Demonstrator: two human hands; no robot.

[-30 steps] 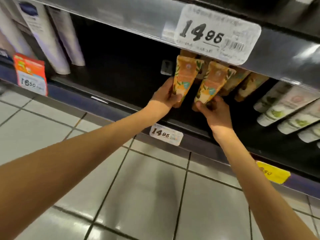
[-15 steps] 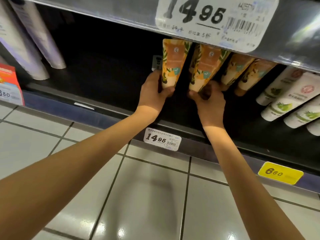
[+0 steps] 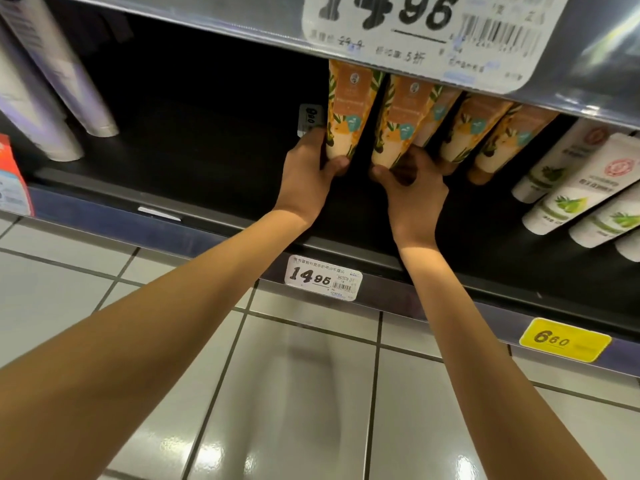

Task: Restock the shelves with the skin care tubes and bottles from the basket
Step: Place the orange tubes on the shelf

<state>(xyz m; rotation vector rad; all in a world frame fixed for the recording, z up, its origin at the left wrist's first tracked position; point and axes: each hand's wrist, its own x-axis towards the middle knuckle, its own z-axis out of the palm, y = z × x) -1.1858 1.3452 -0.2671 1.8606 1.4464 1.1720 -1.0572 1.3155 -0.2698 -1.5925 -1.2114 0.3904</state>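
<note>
Orange leaf-printed tubes (image 3: pixel 347 112), gripped one each by left hand (image 3: pixel 308 174) and right hand (image 3: pixel 414 190), look almost shelved; basket unseen.

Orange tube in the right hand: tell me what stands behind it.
Behind that orange tube, gripped by the right hand, another tube of the same print peeks out. Its lower end is hidden by the front tube and hand. Deeper is dark.

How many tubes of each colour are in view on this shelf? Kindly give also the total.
Orange tubes: 5
White tubes with green leaves: 4
Pale lilac tubes: 2
Total: 11
</note>
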